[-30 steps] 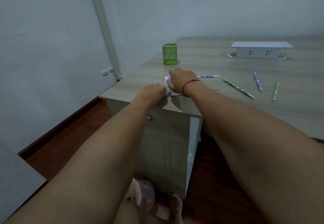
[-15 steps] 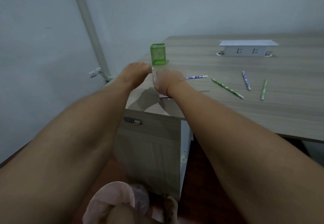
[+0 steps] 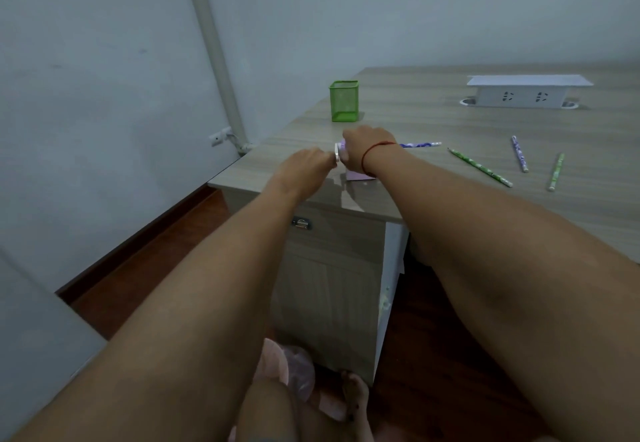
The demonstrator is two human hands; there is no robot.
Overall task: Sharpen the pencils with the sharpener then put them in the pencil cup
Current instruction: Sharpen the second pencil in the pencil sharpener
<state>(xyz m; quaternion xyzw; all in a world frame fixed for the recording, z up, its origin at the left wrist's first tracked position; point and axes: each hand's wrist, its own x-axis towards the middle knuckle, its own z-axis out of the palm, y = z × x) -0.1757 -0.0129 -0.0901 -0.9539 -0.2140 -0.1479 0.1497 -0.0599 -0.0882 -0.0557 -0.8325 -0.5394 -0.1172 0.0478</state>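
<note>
A pink pencil sharpener (image 3: 358, 175) stands near the desk's front left corner. My right hand (image 3: 367, 151) lies over its top and grips it. My left hand (image 3: 304, 168) is closed at the sharpener's left side on its white crank (image 3: 337, 157). A purple pencil (image 3: 419, 145) sticks out of the sharpener to the right, lying level. The green mesh pencil cup (image 3: 343, 100) stands behind the hands, upright, with nothing showing above its rim. Three more pencils lie loose to the right: a long green one (image 3: 479, 167), a purple one (image 3: 519, 153) and a short green one (image 3: 555, 171).
A white power socket box (image 3: 523, 93) sits at the back of the wooden desk (image 3: 450, 119). The desk's left edge is close to the sharpener. A white pipe (image 3: 214, 50) runs down the wall on the left. My bare foot (image 3: 355, 393) stands on the floor below.
My left hand has swung around the sharpener's side, up half a second ago and lower again now. My right hand stays on the sharpener. The camera has shifted a little.
</note>
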